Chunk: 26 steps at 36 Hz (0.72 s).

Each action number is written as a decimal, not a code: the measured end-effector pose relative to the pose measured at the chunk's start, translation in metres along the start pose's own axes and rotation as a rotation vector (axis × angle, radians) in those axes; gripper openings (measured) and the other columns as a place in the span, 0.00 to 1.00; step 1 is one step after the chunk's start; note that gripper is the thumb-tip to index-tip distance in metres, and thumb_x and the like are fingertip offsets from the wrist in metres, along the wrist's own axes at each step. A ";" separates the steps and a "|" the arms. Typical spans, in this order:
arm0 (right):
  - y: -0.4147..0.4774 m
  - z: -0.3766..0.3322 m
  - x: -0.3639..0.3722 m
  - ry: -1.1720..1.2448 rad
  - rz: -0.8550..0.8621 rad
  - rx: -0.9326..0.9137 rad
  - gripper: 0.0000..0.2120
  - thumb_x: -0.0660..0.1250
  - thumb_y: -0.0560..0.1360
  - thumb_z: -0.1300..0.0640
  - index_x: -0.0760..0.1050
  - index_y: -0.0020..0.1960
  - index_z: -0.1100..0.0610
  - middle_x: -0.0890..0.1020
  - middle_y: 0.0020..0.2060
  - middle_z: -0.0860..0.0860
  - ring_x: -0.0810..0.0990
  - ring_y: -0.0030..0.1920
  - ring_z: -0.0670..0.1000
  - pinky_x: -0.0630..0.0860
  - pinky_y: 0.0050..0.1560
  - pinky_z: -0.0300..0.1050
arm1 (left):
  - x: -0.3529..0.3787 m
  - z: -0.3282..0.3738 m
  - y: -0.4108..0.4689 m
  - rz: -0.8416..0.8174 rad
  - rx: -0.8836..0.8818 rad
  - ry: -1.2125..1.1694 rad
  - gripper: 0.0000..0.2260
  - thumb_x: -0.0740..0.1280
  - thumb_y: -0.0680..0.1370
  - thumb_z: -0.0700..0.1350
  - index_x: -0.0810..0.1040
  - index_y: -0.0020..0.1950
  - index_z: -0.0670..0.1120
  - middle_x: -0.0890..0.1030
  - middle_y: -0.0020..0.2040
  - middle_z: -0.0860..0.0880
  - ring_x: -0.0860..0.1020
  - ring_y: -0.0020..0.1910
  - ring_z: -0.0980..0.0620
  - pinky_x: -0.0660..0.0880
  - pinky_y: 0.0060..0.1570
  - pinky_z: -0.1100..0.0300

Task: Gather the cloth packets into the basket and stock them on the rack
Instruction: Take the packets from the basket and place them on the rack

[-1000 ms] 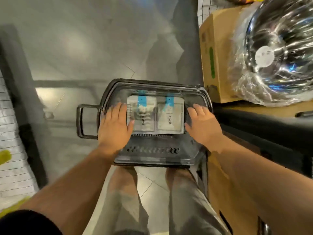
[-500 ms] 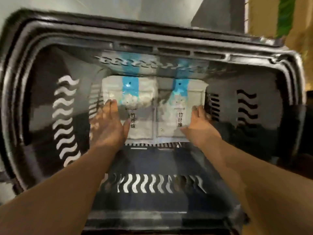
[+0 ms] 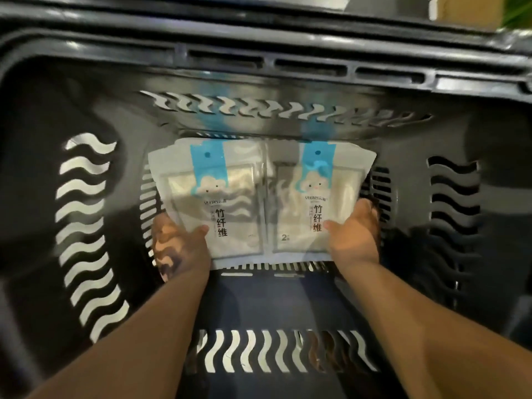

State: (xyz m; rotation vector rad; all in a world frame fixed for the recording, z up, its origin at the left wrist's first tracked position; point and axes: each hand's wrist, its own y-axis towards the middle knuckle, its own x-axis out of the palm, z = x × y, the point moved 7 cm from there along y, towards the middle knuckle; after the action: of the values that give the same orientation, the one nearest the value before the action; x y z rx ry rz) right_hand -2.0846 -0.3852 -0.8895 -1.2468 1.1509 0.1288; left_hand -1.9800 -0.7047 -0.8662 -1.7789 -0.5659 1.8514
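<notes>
While both are inside the basket [image 3: 86, 96], the left hand [image 3: 180, 246] pinches the nine o'clock packet [image 3: 218, 203], the right hand [image 3: 355, 237] the three o'clock packet [image 3: 305, 203].

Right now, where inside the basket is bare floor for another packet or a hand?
Free: floor of the black slotted plastic basket between the packets' near edges and the near wall. Crowded: the far end, where the left white blue-tabbed cloth packet and the right packet lie side by side, left hand and right hand gripping their outer near corners.
</notes>
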 end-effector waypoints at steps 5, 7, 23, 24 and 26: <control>-0.026 -0.003 -0.027 -0.060 -0.066 -0.003 0.18 0.58 0.84 0.57 0.60 0.71 0.61 0.76 0.61 0.62 0.76 0.60 0.63 0.69 0.50 0.49 | -0.027 0.009 -0.015 -0.039 0.201 0.098 0.10 0.61 0.84 0.48 0.68 0.64 0.48 0.77 0.61 0.41 0.76 0.59 0.37 0.68 0.50 0.48; -0.041 -0.006 -0.044 -0.093 -0.078 -0.037 0.16 0.56 0.85 0.56 0.61 0.71 0.60 0.79 0.57 0.63 0.79 0.57 0.64 0.70 0.48 0.49 | -0.044 0.008 -0.023 -0.062 0.236 0.194 0.10 0.56 0.85 0.48 0.65 0.65 0.50 0.78 0.58 0.38 0.77 0.56 0.36 0.68 0.48 0.49; -0.227 -0.043 -0.237 0.218 -0.189 -0.107 0.04 0.57 0.85 0.51 0.69 0.56 0.42 0.82 0.48 0.48 0.82 0.47 0.51 0.81 0.50 0.54 | -0.261 0.030 -0.166 -0.117 0.414 0.086 0.10 0.54 0.85 0.47 0.67 0.62 0.44 0.76 0.43 0.41 0.75 0.43 0.39 0.67 0.42 0.50; -0.242 -0.049 -0.251 0.220 -0.192 -0.120 0.04 0.57 0.85 0.51 0.69 0.57 0.43 0.82 0.47 0.48 0.82 0.46 0.51 0.81 0.49 0.55 | -0.276 0.030 -0.177 -0.137 0.395 0.042 0.10 0.54 0.85 0.47 0.67 0.62 0.44 0.76 0.44 0.41 0.73 0.43 0.41 0.67 0.42 0.50; -0.274 -0.061 -0.280 0.235 -0.187 -0.157 0.04 0.58 0.85 0.52 0.69 0.57 0.43 0.82 0.46 0.46 0.83 0.45 0.49 0.81 0.46 0.52 | -0.308 0.029 -0.201 -0.160 0.370 -0.023 0.10 0.54 0.85 0.47 0.67 0.63 0.44 0.76 0.46 0.41 0.73 0.44 0.41 0.67 0.44 0.51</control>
State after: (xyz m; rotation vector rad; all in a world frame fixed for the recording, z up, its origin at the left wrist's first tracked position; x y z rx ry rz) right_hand -2.0810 -0.4035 -0.4932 -1.5331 1.2361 -0.0705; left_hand -1.9898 -0.7360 -0.4993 -1.4291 -0.3352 1.7367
